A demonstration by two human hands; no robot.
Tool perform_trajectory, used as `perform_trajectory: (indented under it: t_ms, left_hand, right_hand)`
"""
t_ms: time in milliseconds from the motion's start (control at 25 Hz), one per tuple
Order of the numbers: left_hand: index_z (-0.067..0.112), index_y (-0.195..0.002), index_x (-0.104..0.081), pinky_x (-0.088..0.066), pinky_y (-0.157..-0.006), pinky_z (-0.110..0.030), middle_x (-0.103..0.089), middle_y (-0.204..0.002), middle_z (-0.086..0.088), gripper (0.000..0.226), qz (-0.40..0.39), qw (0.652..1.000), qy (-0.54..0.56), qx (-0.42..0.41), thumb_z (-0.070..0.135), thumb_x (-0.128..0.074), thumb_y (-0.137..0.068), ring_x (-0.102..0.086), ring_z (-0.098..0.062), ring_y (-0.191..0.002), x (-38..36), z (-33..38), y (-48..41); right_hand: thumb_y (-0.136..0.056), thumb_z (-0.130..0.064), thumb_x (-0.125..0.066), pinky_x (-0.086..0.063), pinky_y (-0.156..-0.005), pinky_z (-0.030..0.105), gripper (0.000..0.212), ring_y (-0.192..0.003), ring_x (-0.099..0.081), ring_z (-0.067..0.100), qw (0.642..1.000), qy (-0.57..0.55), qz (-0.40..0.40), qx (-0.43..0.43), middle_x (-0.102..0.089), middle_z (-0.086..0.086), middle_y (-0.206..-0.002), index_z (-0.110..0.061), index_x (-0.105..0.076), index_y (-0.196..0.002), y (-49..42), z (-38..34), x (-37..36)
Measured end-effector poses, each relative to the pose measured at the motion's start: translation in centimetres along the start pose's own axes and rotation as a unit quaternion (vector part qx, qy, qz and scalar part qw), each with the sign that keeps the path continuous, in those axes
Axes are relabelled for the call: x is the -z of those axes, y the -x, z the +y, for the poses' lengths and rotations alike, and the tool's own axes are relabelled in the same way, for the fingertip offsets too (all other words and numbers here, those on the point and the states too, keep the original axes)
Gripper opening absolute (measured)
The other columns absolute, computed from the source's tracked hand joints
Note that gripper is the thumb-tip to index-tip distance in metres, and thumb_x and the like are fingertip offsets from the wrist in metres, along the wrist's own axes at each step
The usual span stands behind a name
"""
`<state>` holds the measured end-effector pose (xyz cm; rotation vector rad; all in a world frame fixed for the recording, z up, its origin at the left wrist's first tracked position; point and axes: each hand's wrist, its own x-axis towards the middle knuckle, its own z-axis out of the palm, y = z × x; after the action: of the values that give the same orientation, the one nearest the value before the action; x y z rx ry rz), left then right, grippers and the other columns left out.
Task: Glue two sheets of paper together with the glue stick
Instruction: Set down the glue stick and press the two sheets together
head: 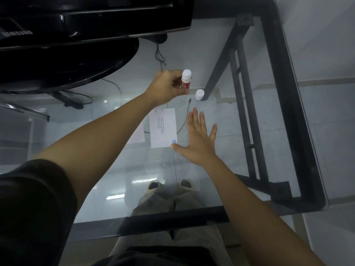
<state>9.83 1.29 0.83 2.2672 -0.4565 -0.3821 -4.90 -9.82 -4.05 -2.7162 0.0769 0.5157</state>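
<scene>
My left hand [166,86] grips a red glue stick [186,79] with a white end, held upright above the glass table. A white cap [199,94] stands on the glass just right of it. A white printed sheet of paper [163,128] with a blue logo lies flat in the middle of the table. A second white sheet [138,134] lies to its left, mostly hidden by my left forearm. My right hand [197,139] is flat with fingers spread, its thumb touching the printed sheet's near right corner.
The glass tabletop [240,131] has a black metal frame [288,104] along the right and near edges. A black monitor [86,22] on a round base [67,68] fills the far left. Cables [184,120] show through the glass, and my feet are below.
</scene>
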Motion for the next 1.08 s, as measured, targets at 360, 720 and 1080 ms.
perform_trajectory:
  t_ms: [360,720,1080]
  left_hand:
    - [0.012,-0.14,-0.037,-0.039,-0.096,-0.019,-0.05,-0.139,-0.01,0.064,0.014,0.999,0.035,0.037,0.021,-0.066,-0.084,-0.05,-0.017,-0.122,2.0,-0.3,3.5]
    - [0.002,-0.12,-0.059,-0.035,-0.103,-0.039,-0.054,-0.132,-0.019,0.035,0.067,0.982,-0.159,0.082,0.014,-0.061,-0.088,-0.046,-0.037,-0.12,2.9,-7.1,17.5]
    - [0.008,-0.122,-0.058,-0.041,-0.097,-0.043,-0.051,-0.138,-0.012,0.038,0.05,0.969,-0.228,0.08,0.027,-0.06,-0.089,-0.047,-0.035,-0.117,2.9,-8.5,18.2]
  right_hand:
    - [-0.076,-0.061,-0.058,0.022,-0.104,0.049,0.107,-0.141,0.023,0.016,0.999,-0.037,0.01,-0.003,0.021,-0.002,-0.156,-0.019,0.012,-0.146,0.3,-0.4,0.7]
    - [-0.082,-0.028,-0.061,-0.036,-0.093,0.036,0.045,-0.115,-0.043,0.025,0.992,-0.021,0.125,-0.011,-0.046,0.005,-0.13,-0.018,-0.05,-0.125,2.9,-3.8,0.8]
    - [-0.08,-0.032,-0.069,-0.047,-0.085,0.031,0.057,-0.116,-0.037,0.025,0.975,-0.151,0.134,-0.097,-0.041,0.01,-0.131,-0.008,-0.045,-0.126,2.6,-6.3,-0.1]
